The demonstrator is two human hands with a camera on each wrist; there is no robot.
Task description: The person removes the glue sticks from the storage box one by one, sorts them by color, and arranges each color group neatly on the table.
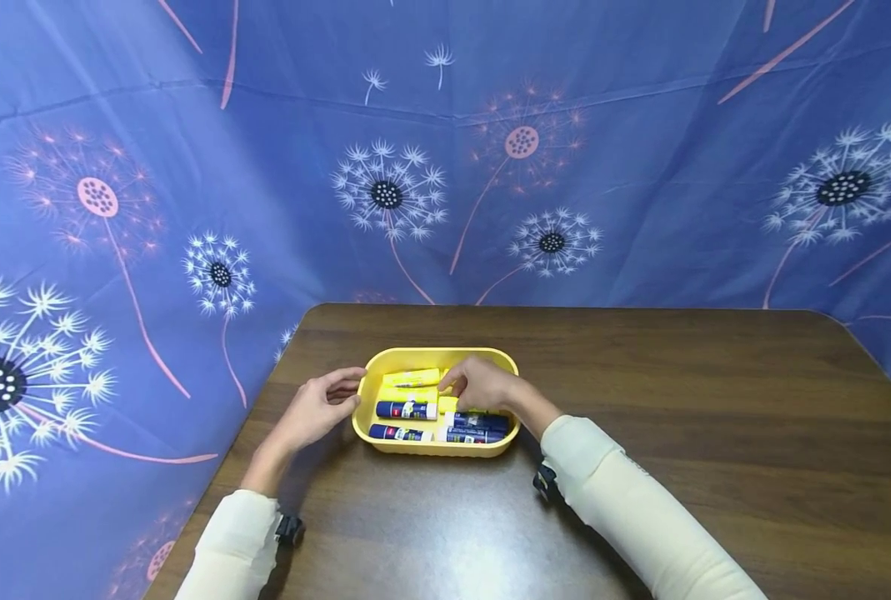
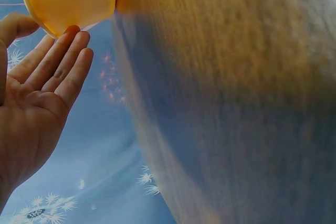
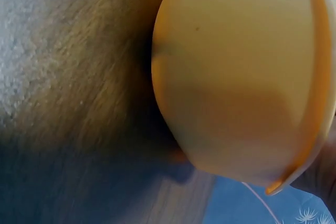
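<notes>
A yellow plastic bin [image 1: 433,448] stands on the wooden table with several glue sticks inside. Some lie with blue barrels showing, such as one glue stick [image 1: 400,433] at the front left; a mostly yellow stick [image 1: 411,378] lies toward the back. My left hand [image 1: 317,410] is at the bin's left end, its long fingers nearly straight and their tips at the outer wall. My right hand [image 1: 483,383] reaches down over the right half, thumb and index finger bent around a yellow glue stick [image 1: 448,405]. The palm and wrist cover part of the sticks below.
The brown table [image 1: 678,400] extends to the right and toward me. Behind and to the left hangs a blue cloth [image 1: 445,167] printed with dandelions. In the right wrist view the bin's end wall [image 3: 236,77] fills much of the picture.
</notes>
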